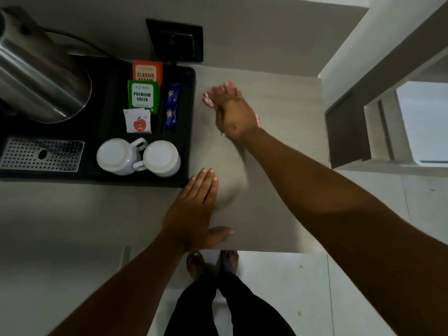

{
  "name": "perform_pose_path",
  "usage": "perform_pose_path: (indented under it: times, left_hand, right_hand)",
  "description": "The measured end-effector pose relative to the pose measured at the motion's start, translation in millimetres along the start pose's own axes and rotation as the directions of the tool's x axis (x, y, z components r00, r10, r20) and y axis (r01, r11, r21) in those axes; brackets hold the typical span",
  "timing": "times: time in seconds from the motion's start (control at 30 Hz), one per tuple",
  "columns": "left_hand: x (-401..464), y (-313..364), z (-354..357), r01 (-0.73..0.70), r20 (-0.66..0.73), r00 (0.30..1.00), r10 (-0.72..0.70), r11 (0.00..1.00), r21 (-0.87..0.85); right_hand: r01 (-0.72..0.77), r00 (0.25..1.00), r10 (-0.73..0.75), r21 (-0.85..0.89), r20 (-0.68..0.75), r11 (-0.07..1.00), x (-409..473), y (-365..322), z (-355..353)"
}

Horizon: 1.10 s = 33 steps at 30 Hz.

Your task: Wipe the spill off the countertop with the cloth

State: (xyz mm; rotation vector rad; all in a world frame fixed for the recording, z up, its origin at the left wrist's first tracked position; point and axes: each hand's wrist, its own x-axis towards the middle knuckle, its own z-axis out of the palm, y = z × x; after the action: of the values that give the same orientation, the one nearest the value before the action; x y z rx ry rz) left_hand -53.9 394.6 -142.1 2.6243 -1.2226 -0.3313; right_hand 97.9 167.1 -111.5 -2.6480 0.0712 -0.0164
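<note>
A pink and white cloth [209, 97] lies on the grey countertop [278, 112], mostly hidden under my right hand [234, 115], which presses down on it near the back of the counter. Only the cloth's edges show past my fingers and wrist. A faint dull smear [230, 183] marks the countertop between my two hands. My left hand [194, 209] rests flat on the counter near the front edge, fingers together, holding nothing.
A black tray [191, 122] left of the cloth holds tea sachets [143, 94], two upturned white cups [138, 157], a steel kettle [41, 76] and a perforated metal grille [41, 155]. A black wall socket [175, 40] sits behind. The counter ends at right [322, 141].
</note>
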Motion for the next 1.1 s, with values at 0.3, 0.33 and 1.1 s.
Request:
perform_pose_path:
  times: [0.3,0.33,1.1]
  left_hand:
    - [1,3,-6,0.012,0.052,0.999,-0.011,1.000,-0.008]
    - [1,3,-7,0.013,0.049,0.999,-0.013,1.000,-0.006]
    - [0,10,-12,-0.002,0.108,0.994,-0.013,0.990,0.139]
  right_hand:
    - [-0.508,0.816,0.510,0.083,-0.271,0.857,-11,108,-60]
    - [-0.472,0.842,0.477,0.082,-0.251,0.878,-13,100,-58]
    - [-0.432,0.883,0.427,0.018,-0.194,0.902,-263,18,-7]
